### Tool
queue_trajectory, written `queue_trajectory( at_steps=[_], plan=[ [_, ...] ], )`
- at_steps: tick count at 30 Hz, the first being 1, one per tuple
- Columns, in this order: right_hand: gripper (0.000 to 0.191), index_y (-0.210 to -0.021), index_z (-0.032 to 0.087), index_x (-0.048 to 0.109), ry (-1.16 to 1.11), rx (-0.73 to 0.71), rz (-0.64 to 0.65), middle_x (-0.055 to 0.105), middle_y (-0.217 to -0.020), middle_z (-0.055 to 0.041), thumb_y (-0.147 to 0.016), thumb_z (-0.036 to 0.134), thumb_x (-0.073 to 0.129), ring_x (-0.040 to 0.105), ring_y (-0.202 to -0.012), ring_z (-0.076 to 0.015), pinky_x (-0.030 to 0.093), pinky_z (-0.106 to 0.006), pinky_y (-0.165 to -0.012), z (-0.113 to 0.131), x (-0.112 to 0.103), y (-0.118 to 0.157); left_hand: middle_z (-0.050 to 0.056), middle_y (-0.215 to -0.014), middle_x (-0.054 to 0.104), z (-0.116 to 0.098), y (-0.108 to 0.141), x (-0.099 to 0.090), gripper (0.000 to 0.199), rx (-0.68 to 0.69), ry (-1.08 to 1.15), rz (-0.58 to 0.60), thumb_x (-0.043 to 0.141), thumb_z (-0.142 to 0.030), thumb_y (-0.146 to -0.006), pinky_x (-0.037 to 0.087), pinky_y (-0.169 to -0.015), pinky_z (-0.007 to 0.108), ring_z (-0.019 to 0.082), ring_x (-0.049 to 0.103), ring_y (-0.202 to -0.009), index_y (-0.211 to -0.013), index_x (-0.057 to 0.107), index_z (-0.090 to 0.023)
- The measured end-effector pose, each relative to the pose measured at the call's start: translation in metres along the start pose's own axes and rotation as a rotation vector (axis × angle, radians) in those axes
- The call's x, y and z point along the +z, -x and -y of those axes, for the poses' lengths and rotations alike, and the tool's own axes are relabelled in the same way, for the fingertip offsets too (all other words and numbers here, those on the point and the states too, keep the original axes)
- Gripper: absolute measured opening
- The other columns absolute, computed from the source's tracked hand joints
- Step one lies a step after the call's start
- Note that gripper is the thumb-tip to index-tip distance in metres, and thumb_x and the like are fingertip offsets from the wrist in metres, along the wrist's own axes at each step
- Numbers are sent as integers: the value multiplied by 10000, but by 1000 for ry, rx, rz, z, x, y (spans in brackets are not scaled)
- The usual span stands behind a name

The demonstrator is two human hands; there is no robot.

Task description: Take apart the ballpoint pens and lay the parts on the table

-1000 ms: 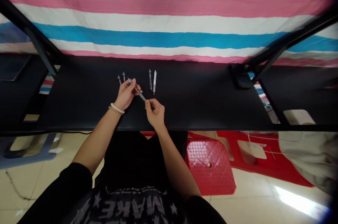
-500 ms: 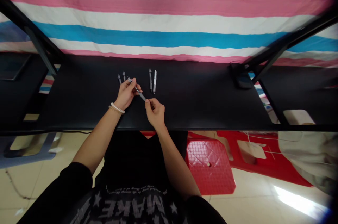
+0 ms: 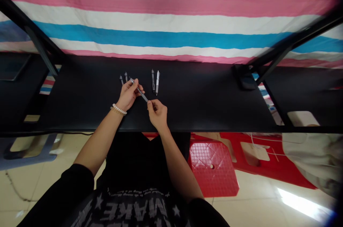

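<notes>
One grey pen (image 3: 139,92) is held across the black tabletop (image 3: 203,102), its upper end clasped in the left hand (image 3: 128,95), its lower end pinched by the right hand (image 3: 158,114). Two more pens (image 3: 155,81) lie side by side just beyond, and two short dark pen parts (image 3: 123,79) lie near the left hand.

The person wears a black T-shirt (image 3: 136,205) with short sleeves (image 3: 64,191), and on the chest are grey letters and stars (image 3: 138,209). Just behind the left hand (image 3: 128,95), around the wrist, there is a white bead bracelet (image 3: 119,109).
</notes>
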State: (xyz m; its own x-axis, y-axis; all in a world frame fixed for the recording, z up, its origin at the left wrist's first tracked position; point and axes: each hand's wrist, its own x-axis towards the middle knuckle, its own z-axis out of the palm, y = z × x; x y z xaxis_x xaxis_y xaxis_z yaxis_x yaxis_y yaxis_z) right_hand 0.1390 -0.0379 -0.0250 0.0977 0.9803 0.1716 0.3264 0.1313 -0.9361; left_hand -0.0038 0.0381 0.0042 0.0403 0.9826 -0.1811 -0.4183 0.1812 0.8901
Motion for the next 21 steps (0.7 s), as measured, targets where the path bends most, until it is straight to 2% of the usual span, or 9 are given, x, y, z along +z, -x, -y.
queue_trajectory(
  at_steps=[21],
  plan=[
    [315, -787, 213, 634, 17, 6, 20, 631, -639, 4, -977, 438, 521, 612, -580, -153, 435, -260, -560, 3, -1, 0, -39, -667, 630, -2, 1, 1, 393, 0, -13, 1, 772, -499, -819, 503, -539, 184, 83, 647, -576, -775, 526, -196]
  ],
)
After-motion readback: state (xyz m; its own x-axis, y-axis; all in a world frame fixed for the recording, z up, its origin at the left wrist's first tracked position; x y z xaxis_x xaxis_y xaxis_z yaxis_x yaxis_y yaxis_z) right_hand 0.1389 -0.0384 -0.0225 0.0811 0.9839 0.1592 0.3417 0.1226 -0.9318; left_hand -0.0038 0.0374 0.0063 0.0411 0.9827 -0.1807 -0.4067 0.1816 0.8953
